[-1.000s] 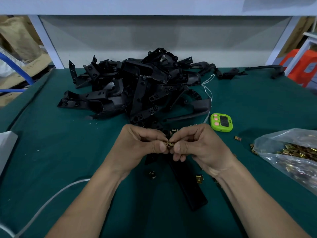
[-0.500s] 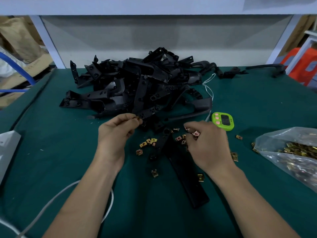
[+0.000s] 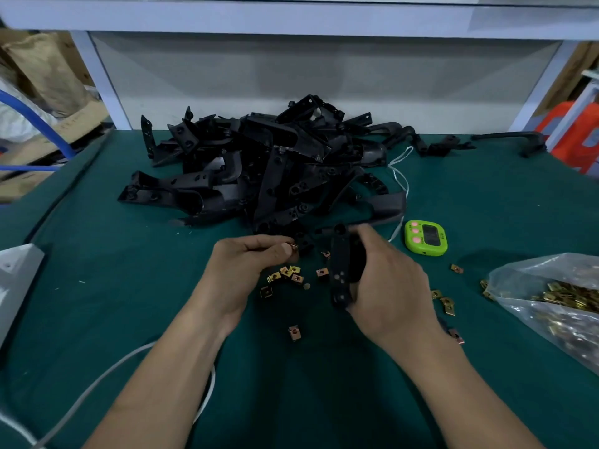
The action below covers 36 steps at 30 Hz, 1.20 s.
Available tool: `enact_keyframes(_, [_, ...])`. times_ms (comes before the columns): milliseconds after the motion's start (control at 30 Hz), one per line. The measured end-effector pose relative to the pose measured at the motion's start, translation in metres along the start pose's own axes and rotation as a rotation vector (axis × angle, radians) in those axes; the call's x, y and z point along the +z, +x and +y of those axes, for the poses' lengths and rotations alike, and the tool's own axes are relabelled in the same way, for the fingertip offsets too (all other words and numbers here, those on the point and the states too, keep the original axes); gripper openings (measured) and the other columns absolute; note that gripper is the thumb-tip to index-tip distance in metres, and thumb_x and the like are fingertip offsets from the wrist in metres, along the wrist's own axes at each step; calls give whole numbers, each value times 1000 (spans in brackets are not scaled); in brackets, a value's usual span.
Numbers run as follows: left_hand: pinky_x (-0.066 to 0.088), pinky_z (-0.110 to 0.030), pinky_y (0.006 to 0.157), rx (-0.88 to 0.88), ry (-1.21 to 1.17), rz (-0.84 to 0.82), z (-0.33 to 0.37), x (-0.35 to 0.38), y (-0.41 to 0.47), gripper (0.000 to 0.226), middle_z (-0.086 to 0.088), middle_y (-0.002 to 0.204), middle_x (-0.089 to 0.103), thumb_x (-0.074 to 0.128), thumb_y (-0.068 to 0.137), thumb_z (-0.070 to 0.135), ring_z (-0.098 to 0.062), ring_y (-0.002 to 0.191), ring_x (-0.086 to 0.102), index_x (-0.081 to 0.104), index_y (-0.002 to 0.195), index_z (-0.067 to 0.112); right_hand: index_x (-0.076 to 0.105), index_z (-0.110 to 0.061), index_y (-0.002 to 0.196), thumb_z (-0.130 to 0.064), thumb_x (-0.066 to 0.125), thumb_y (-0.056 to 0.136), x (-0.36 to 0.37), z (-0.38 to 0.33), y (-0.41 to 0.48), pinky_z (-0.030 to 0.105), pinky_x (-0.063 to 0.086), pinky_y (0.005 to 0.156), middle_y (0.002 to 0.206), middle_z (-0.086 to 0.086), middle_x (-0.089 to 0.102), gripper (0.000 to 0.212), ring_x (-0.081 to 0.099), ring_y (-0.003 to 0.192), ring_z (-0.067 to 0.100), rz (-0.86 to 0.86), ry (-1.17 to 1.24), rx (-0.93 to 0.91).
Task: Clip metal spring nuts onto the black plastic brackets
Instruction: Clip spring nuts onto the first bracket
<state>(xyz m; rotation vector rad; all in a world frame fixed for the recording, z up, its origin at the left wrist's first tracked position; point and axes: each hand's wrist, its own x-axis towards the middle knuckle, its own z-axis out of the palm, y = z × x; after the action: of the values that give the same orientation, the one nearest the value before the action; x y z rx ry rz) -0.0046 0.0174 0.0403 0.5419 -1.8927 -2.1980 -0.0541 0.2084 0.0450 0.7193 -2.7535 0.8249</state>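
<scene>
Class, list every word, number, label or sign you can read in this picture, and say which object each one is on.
Nothing here can be read as text.
Green timer: the display is dark, and the tiny marks by its pink buttons are too small to read.
Cardboard at far left: faint marks, too blurred to read.
Orange object at far right: a pale patch, blurred and cut off by the frame edge.

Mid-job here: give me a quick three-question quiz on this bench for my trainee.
1. True or false: the right hand grips a black bracket.
2. The left hand pinches: A) a screw B) a spring nut C) a washer.
3. Fill in: the clear plastic bag holds more ____.
Key: 1 true; 2 B; 3 spring nuts.
</scene>
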Motion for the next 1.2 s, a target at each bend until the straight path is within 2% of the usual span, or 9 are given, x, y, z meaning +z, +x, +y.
enact_keyframes(133, [51, -18, 71, -53, -44, -82, 2, 4, -4, 20, -10, 92, 79, 77, 72, 32, -8, 83, 72, 83, 87, 21, 34, -37, 110, -19, 69, 74, 2, 0, -2, 35, 28, 55, 73, -14, 54, 53, 40, 54, 8, -10, -63, 13])
enact_keyframes(200, [52, -14, 64, -87, -71, -116, 3, 5, -6, 18, -10, 90, 79, 76, 74, 32, -7, 81, 72, 84, 84, 20, 35, -36, 109, -17, 72, 73, 4, 1, -2, 34, 25, 52, 70, -13, 53, 56, 38, 53, 7, -35, -105, 20])
enact_keyframes(300, [51, -14, 60, -109, -68, -149, 4, 8, -9, 14, -8, 85, 78, 73, 80, 28, -6, 74, 70, 82, 78, 18, 48, -36, 109, -17, 67, 77, 5, 3, 0, 35, 28, 60, 75, -14, 48, 42, 39, 64, 16, -23, -106, 43])
enact_keyframes(467, [50, -14, 63, -91, 8, -210, 4, 10, -13, 11, -5, 85, 77, 75, 82, 28, -6, 77, 69, 81, 80, 20, 51, -35, 106, -17, 67, 80, 8, 2, 0, 33, 33, 63, 80, -11, 59, 35, 58, 75, 19, -50, -113, 23])
enact_keyframes(567, [53, -16, 70, -58, -34, -240, 3, 8, -14, 18, -8, 90, 77, 88, 71, 18, -11, 82, 70, 82, 87, 15, 50, -35, 106, -17, 66, 81, 9, 4, 0, 32, 32, 62, 77, -13, 55, 35, 50, 70, 17, -35, -104, 21])
enact_keyframes(633, [55, -19, 75, -56, -68, -243, 3, 8, -14, 19, -10, 89, 76, 83, 69, 12, -15, 82, 70, 82, 88, 14, 47, -37, 103, -16, 66, 80, 10, 5, 0, 33, 31, 62, 75, -13, 52, 36, 43, 67, 15, -19, -115, 25])
enact_keyframes(733, [55, -18, 73, -54, -46, -257, 3, 9, -14, 26, -10, 86, 75, 88, 64, 2, -16, 78, 70, 83, 86, 15, 44, -38, 98, -17, 66, 81, 11, 5, 0, 33, 31, 62, 73, -14, 50, 35, 41, 65, 14, -26, -118, 22])
enact_keyframes(933, [56, -18, 72, -50, -68, -229, 5, 11, -15, 23, -10, 83, 75, 83, 59, 10, -16, 75, 70, 83, 82, 15, 49, -35, 98, -15, 65, 79, 9, 4, 0, 33, 31, 62, 76, -15, 54, 32, 43, 67, 14, -14, -109, 27])
enact_keyframes(1200, [54, -16, 71, -50, 15, -210, 4, 13, -17, 23, -10, 82, 77, 78, 77, -7, -14, 77, 71, 83, 79, 15, 44, -37, 93, -12, 64, 80, 6, 4, 0, 33, 32, 61, 76, -13, 58, 34, 44, 68, 14, -65, -107, 23])
